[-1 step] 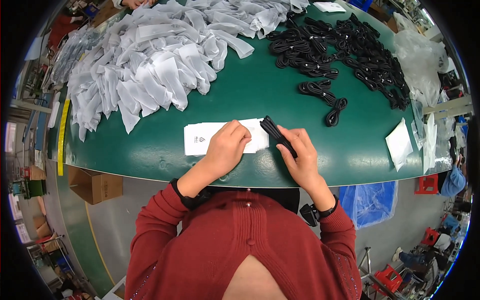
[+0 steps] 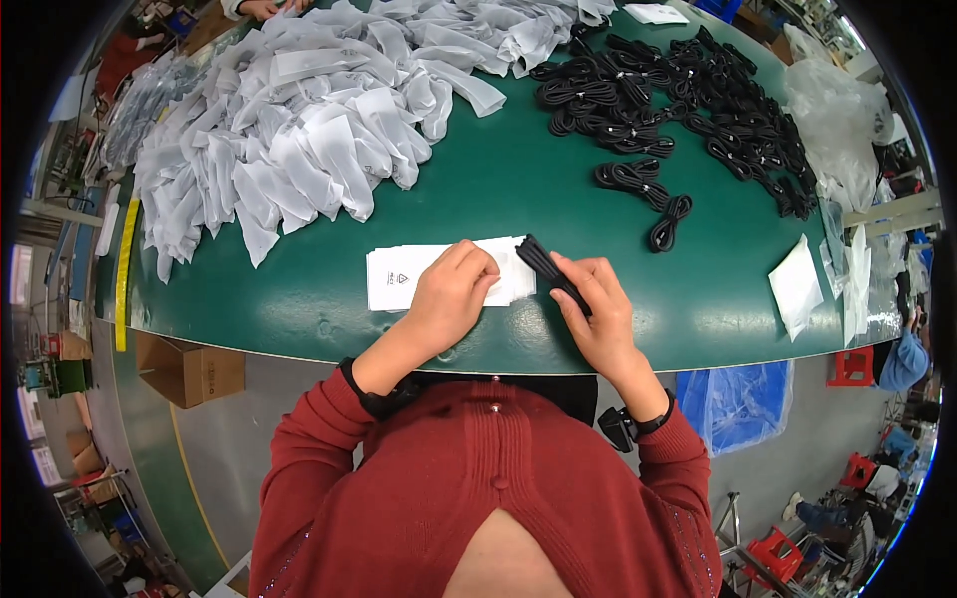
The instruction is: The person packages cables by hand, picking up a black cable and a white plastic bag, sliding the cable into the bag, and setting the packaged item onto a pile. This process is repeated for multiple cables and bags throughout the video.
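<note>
A stack of flat white bags point(image 2: 389, 279) lies near the table's front edge, with a small printed mark on its left part. My left hand point(image 2: 454, 289) rests over the middle of the stack, thumb and fingers pinched at the top bag; the fingertips partly hide the contact. Just right of the stack, my right hand point(image 2: 601, 309) grips a folded black cable bundle point(image 2: 543, 267) between thumb and fingers. The bundle slants up and left, its far end at the right end of the stack.
Filled whitish bags point(image 2: 299, 130) form a large heap at the back left. Several coiled black cables point(image 2: 618, 90) are piled at the back right, one loose coil point(image 2: 670, 223) nearer me. A white sheet point(image 2: 797, 289) lies at right. Another person's hand point(image 2: 261, 8) shows at the far left.
The cable bundle's far end has tilted slightly left toward the white bags. My left hand has stayed in place.
</note>
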### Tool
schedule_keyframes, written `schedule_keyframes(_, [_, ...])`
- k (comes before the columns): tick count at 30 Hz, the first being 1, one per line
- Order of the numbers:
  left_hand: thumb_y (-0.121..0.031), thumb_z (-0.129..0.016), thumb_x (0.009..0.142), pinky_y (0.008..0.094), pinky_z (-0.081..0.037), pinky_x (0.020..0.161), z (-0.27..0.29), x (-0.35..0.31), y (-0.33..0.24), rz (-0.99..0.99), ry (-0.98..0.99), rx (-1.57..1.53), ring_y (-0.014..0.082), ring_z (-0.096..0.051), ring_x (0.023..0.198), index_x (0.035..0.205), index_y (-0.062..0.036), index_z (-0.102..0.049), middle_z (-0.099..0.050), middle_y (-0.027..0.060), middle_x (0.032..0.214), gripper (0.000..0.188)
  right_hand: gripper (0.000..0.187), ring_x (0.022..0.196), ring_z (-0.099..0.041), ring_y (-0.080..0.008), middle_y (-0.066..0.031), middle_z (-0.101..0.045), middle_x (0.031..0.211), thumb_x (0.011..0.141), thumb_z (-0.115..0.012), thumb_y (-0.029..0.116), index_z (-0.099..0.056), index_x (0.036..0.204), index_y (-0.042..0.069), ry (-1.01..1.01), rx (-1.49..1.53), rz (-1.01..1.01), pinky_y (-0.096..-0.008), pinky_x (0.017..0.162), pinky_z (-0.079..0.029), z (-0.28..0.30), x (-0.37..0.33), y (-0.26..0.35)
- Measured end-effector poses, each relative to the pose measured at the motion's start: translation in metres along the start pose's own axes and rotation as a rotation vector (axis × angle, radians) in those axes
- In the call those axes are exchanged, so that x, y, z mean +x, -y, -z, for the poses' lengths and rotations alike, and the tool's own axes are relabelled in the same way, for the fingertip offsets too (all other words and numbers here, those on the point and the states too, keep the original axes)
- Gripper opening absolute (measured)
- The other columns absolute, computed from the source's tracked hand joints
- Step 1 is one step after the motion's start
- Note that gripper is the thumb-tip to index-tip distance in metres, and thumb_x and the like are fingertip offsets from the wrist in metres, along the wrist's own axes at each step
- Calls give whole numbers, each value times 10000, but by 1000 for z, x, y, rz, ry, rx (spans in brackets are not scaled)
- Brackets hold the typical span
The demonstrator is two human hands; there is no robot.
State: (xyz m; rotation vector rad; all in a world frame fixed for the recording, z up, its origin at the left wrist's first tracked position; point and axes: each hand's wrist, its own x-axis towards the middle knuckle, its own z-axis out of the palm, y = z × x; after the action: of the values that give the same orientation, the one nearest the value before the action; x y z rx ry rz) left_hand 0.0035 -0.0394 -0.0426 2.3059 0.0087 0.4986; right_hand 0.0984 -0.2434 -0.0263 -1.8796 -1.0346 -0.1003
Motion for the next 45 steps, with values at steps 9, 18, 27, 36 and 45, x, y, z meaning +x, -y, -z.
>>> schedule_keyframes(9, [54,-655,813,365,-491,698,7,4,-8,237,-68,-253,298,-587,789,897,-5,-580,-573,119,856,127,401,701,-573,-222,-82,-554,888,811,-732,24,-682,1204,83,174,-202,156,-343,603,-478,9,10,1])
schedule_keyframes(18, [36,-663,782,384,-448,789,15,3,-23,-284,10,-123,318,-516,887,866,-19,-551,-554,120,982,150,105,605,-530,-80,-21,-615,766,946,-631,76,-576,1018,25,368,672,-903,-229,559,-441,6,8,-4])
schedule_keyframes(27, [7,-703,783,375,-453,815,35,3,-30,-110,-65,-179,307,-530,936,889,-54,-580,-586,97,1070,173,237,874,-565,-122,-106,-564,1053,850,-719,-1,-564,1030,1,192,382,2,-249,703,-481,-9,18,23])
schedule_keyframes(36, [-26,-645,897,298,-452,824,60,11,-37,127,14,-569,166,-529,985,922,-45,-570,-578,54,1111,82,389,812,-574,-197,-153,-537,1129,779,-751,-7,-639,1149,28,149,365,138,-301,690,-503,1,53,41])
schedule_keyframes(45, [-88,-582,976,216,-465,698,109,25,-31,98,-147,-516,68,-529,791,958,-38,-548,-618,80,1111,63,293,729,-607,-304,-145,-619,950,931,-639,135,-626,1200,20,-54,-435,-167,-370,667,-506,29,105,-69])
